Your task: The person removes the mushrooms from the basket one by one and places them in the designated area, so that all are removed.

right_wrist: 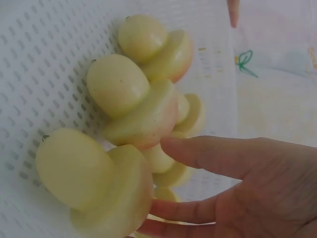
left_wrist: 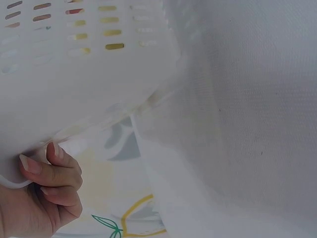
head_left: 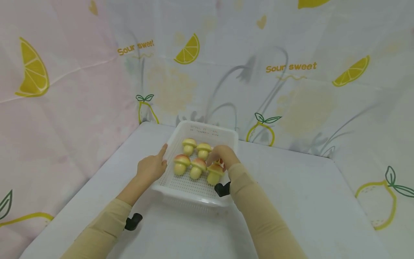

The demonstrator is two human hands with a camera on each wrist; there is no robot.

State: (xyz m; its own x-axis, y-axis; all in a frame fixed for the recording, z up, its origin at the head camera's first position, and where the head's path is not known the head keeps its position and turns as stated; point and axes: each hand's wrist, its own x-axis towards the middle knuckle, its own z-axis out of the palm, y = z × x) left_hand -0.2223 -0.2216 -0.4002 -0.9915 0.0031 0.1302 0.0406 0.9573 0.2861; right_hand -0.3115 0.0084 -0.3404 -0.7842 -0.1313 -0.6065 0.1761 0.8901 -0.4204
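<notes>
Several mushroom-shaped pieces [head_left: 196,169], yellow-green with reddish caps, sit in a white perforated plastic basket [head_left: 194,196]. My left hand [head_left: 150,169] holds the basket's left rim, one finger stretched along it; in the left wrist view its other fingers [left_wrist: 59,191] curl at the rim. Inside the basket, at the right, is my right hand [head_left: 224,155], above the front-right mushroom piece [head_left: 214,177]. The right wrist view shows its thumb [right_wrist: 198,151] apart from its fairly straight fingers [right_wrist: 185,212], which reach behind the nearest cap [right_wrist: 131,198]. Another piece is mostly hidden behind those fingers.
The basket stands on a white-covered table [head_left: 291,194], near its back edge. Cloth walls [head_left: 220,72] with lemon prints and "Sour sweet" lettering enclose the table at the back and sides. Dark wrist-worn pieces [head_left: 133,221] show on both forearms.
</notes>
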